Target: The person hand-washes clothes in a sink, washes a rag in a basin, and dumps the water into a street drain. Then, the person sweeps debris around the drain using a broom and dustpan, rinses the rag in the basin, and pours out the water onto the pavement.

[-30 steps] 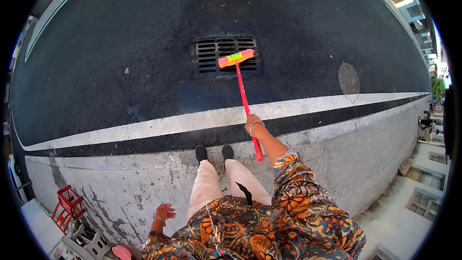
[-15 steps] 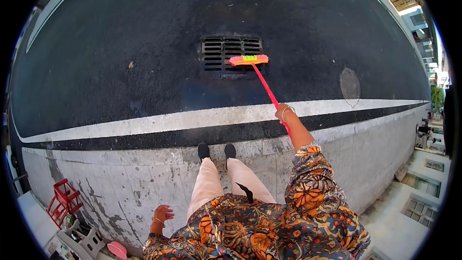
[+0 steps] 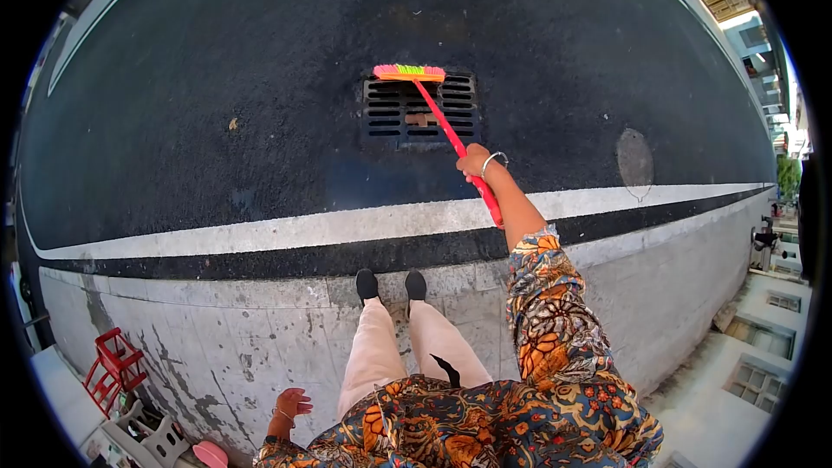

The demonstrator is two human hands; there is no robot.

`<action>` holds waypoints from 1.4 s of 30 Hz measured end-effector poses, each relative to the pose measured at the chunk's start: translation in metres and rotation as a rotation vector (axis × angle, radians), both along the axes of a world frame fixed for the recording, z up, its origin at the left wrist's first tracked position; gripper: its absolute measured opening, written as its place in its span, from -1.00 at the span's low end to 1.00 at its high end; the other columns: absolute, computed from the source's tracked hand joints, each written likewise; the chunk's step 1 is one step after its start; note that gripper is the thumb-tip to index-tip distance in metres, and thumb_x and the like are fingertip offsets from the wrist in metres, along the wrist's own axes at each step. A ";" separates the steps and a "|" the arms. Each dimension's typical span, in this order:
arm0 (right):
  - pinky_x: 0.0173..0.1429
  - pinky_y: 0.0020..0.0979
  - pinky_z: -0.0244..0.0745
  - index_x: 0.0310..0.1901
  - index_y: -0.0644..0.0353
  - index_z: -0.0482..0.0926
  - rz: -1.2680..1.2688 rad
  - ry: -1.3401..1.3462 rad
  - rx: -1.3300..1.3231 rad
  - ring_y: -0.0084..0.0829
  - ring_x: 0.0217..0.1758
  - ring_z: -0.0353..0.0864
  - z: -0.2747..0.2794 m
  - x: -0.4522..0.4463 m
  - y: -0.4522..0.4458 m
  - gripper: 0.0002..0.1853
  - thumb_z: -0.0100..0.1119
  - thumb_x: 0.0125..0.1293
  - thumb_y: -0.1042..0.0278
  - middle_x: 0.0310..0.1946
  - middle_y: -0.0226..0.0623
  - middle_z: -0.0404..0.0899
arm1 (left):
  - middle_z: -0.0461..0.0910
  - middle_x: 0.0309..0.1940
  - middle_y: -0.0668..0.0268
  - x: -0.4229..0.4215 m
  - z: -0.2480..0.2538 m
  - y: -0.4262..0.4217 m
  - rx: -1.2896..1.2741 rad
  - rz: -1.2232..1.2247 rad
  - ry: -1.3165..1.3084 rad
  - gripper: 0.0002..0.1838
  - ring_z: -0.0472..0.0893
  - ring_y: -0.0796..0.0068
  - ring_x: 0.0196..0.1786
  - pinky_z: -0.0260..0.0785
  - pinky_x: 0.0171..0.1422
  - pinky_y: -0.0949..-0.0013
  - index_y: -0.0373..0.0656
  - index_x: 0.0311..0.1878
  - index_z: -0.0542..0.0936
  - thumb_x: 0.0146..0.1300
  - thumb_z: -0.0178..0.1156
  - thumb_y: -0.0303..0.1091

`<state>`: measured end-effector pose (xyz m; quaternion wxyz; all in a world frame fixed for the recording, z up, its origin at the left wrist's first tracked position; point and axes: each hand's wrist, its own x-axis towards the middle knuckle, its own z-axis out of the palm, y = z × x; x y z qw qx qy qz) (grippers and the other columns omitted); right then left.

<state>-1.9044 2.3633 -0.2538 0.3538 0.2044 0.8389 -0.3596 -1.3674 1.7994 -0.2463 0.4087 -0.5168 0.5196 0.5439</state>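
Observation:
My right hand (image 3: 475, 162) is wrapped round the red handle of a broom (image 3: 442, 117), near its lower end. The broom's head, with pink and yellow-green bristles, lies over the far left edge of a metal drain grate (image 3: 380, 113) in the dark road. A small brownish thing (image 3: 421, 120) shows at the middle of the grate. Down by my left side, my left hand (image 3: 293, 401) hangs with its fingers apart and nothing in it.
My feet stand on the pale pavement (image 3: 260, 321) beside the road's white line (image 3: 303, 230). A red stool (image 3: 120, 360), a grey plastic stool (image 3: 160, 442) and a pink basin (image 3: 211, 454) are at the lower left. A building with windows (image 3: 757, 383) is at the right.
The broom head has moved away from me and left, to the grate's far edge. My right hand has reached further forward with the handle. My left hand has dropped slightly lower in view.

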 end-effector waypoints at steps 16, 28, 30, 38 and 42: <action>-0.54 -0.19 0.51 -0.23 0.49 0.48 0.365 -0.168 0.338 -0.17 -0.56 0.63 -0.026 0.165 0.083 -0.71 -0.08 0.15 0.40 -0.55 0.05 0.57 | 0.57 -0.32 0.02 -0.002 -0.026 0.028 0.067 0.013 -0.023 -0.74 0.63 0.16 -0.45 0.56 -0.44 0.23 -0.25 -0.05 0.41 0.24 0.00 -0.34; -0.63 -0.29 0.46 -0.42 0.40 0.48 -0.067 -0.267 0.334 -0.32 -0.69 0.56 0.001 0.149 0.107 -0.84 0.04 0.11 0.43 -0.67 -0.17 0.53 | 0.57 -0.33 -0.02 -0.027 -0.016 0.013 0.056 0.038 0.022 -0.73 0.62 0.04 -0.44 0.54 -0.42 0.14 -0.22 -0.07 0.44 0.17 0.09 -0.33; -0.33 -0.19 0.57 -0.32 0.32 0.59 0.121 -0.378 0.460 -0.22 -0.38 0.66 -0.020 0.127 0.073 -0.82 0.15 0.12 0.39 -0.43 -0.12 0.63 | 0.57 -0.34 0.00 -0.020 -0.014 0.013 0.034 0.004 0.033 -0.73 0.62 0.07 -0.46 0.54 -0.43 0.16 -0.21 -0.07 0.43 0.17 0.09 -0.33; -0.13 -0.17 0.55 -0.14 0.34 0.56 0.533 -0.363 0.512 -0.14 -0.15 0.62 -0.019 0.130 0.030 -0.73 0.09 0.11 0.44 -0.27 -0.11 0.62 | 0.56 -0.33 -0.02 -0.018 -0.016 0.029 0.048 0.009 0.024 -0.72 0.62 0.07 -0.43 0.55 -0.41 0.17 -0.26 -0.07 0.42 0.18 0.07 -0.36; -0.52 -0.27 0.51 -0.27 0.49 0.52 0.271 -0.306 0.333 -0.27 -0.58 0.63 0.056 0.112 0.082 -0.77 -0.05 0.04 0.58 -0.58 -0.02 0.57 | 0.57 -0.36 0.08 -0.019 -0.025 0.019 0.076 0.013 0.038 -0.74 0.63 0.21 -0.48 0.54 -0.47 0.26 -0.20 -0.06 0.41 0.23 0.05 -0.30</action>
